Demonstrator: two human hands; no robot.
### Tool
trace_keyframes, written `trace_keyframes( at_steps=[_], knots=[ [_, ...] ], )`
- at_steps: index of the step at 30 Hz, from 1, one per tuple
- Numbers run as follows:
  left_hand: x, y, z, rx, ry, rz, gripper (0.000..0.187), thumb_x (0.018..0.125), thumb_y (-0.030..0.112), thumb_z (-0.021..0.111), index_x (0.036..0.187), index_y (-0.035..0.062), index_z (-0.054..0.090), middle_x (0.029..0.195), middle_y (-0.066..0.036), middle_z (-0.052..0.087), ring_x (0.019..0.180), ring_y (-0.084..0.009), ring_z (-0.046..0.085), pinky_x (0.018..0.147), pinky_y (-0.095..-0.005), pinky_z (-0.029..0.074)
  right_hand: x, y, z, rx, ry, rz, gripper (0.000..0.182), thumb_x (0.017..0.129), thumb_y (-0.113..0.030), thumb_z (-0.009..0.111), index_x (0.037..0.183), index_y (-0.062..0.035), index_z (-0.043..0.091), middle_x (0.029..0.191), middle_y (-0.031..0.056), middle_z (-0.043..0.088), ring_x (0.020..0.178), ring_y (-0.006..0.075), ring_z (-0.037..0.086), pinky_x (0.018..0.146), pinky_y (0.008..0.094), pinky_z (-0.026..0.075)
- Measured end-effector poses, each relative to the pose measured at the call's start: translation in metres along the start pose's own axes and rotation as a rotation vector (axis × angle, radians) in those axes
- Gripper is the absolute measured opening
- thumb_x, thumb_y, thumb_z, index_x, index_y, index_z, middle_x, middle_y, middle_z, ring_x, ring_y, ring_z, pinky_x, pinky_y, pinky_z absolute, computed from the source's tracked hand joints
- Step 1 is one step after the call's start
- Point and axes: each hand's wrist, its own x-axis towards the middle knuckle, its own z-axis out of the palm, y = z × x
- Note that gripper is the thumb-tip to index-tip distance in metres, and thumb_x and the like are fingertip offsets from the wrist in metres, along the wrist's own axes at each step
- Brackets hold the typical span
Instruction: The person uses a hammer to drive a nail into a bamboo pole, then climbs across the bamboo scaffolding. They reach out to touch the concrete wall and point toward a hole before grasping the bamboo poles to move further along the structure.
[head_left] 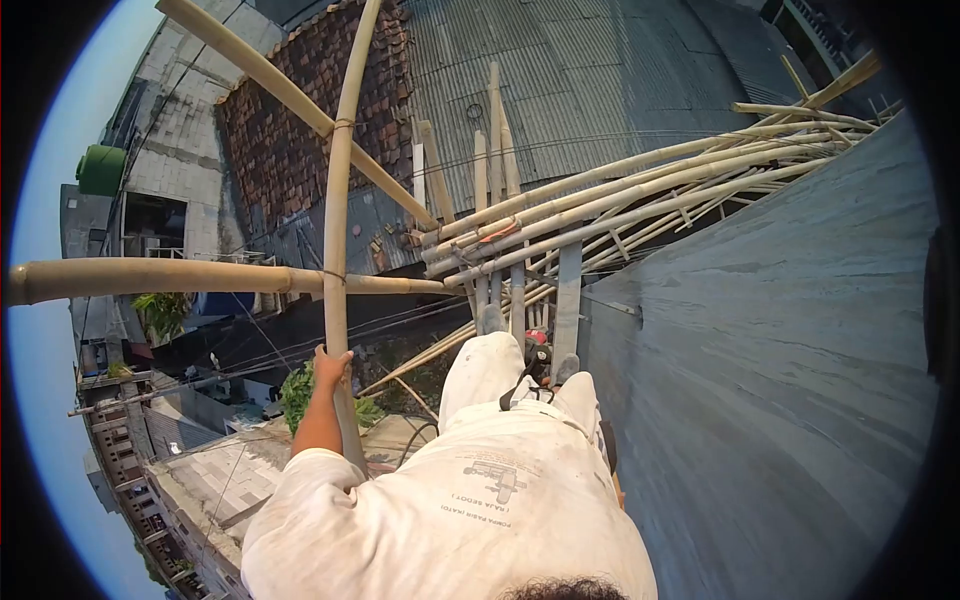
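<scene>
My left hand [333, 366] is wrapped around an upright bamboo pole [338, 220] on the left side. Above the hand, a thick horizontal bamboo pole [160, 277] crosses the upright one, with a tie where they meet. A slanting bamboo pole [260, 75] crosses it higher up, also tied. My right hand does not show; my torso in a stained white shirt [440, 520] fills the lower middle. A black strap or cord [522, 392] hangs at my waist. Below it, my legs in pale trousers [483, 375] stand over narrow boards [568, 300].
A bundle of long bamboo poles [620, 207] runs to the upper right. The grey wall [760, 330] rises close on my right. Far below lie a corrugated metal roof [570, 90], a tiled roof [290, 130] and a green tank [101, 170]. Thin wires cross the drop on the left.
</scene>
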Motion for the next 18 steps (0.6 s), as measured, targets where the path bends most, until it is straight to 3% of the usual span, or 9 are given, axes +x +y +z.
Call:
trace_keyframes(
  at_steps=[2,3,4,6,8,12,18],
  knots=[
    [-0.007,-0.024,0.006,-0.017,-0.008,-0.04,0.102,0.062,0.046,0.086,0.14,-0.0013,0.04,0.133,-0.027,0.052,0.123,-0.0381,0.052,0.103,-0.0449,0.042,-0.029,-0.088,-0.101,0.405,0.18,0.113,0.076,0.083,-0.039,0.071,0.141,-0.0004,0.04,0.128,0.0253,0.056,0.106,0.0341,0.062,0.088,0.0402,0.048],
    [-0.01,-0.037,0.013,-0.038,-0.006,-0.066,0.102,0.062,0.046,0.086,0.14,-0.0013,0.04,0.133,-0.027,0.052,0.123,-0.0381,0.052,0.103,-0.0449,0.042,-0.075,-0.168,-0.19,0.605,0.288,0.142,0.075,0.084,-0.039,0.071,0.14,-0.0007,0.041,0.13,0.0247,0.054,0.106,0.0338,0.062,0.089,0.0407,0.048],
    [-0.015,-0.048,0.016,-0.107,-0.023,-0.061,0.102,0.061,0.046,0.086,0.139,-0.0013,0.04,0.133,-0.026,0.053,0.122,-0.0373,0.053,0.101,-0.0442,0.043,-0.067,-0.18,-0.215,0.585,0.298,0.117,0.075,0.084,-0.039,0.071,0.14,-0.0007,0.041,0.13,0.0247,0.054,0.106,0.0338,0.062,0.089,0.0407,0.048],
    [-0.029,-0.066,0.022,-0.197,-0.042,-0.083,0.103,0.06,0.047,0.087,0.139,-0.0012,0.041,0.132,-0.026,0.054,0.121,-0.0365,0.055,0.1,-0.0435,0.044,-0.053,-0.196,-0.262,0.721,0.424,-0.128,0.067,0.085,-0.035,0.072,0.138,-0.0022,0.046,0.134,0.0217,0.052,0.109,0.0325,0.061,0.093,0.0405,0.047],
    [-0.047,-0.076,0.026,-0.225,-0.005,-0.077,0.099,0.06,0.046,0.087,0.138,0.0034,0.044,0.128,-0.022,0.057,0.118,-0.0338,0.057,0.098,-0.041,0.045,-0.083,-0.237,-0.337,0.625,0.448,-0.201,0.065,0.085,-0.032,0.071,0.137,-0.0015,0.047,0.134,0.0209,0.052,0.111,0.0324,0.06,0.094,0.0404,0.047],
    [-0.088,-0.095,0.025,-0.276,-0.028,-0.054,0.102,0.056,0.043,0.089,0.137,0.0008,0.043,0.127,-0.024,0.056,0.116,-0.0363,0.057,0.095,-0.0445,0.047,-0.111,-0.278,-0.436,0.336,0.566,-0.453,0.06,0.086,-0.029,0.071,0.135,-0.0007,0.049,0.134,0.0195,0.052,0.116,0.0331,0.056,0.096,0.0415,0.047],
    [-0.121,-0.102,0.03,-0.164,-0.015,-0.155,0.076,0.061,0.035,0.086,0.123,0.0055,0.053,0.11,-0.02,0.066,0.104,-0.0367,0.064,0.088,-0.0473,0.05,-0.153,-0.33,-0.544,0.15,0.912,-0.761,0.051,0.087,-0.027,0.071,0.127,-0.0006,0.055,0.132,0.0189,0.054,0.118,0.0367,0.054,0.098,0.0428,0.045]
  ],
)
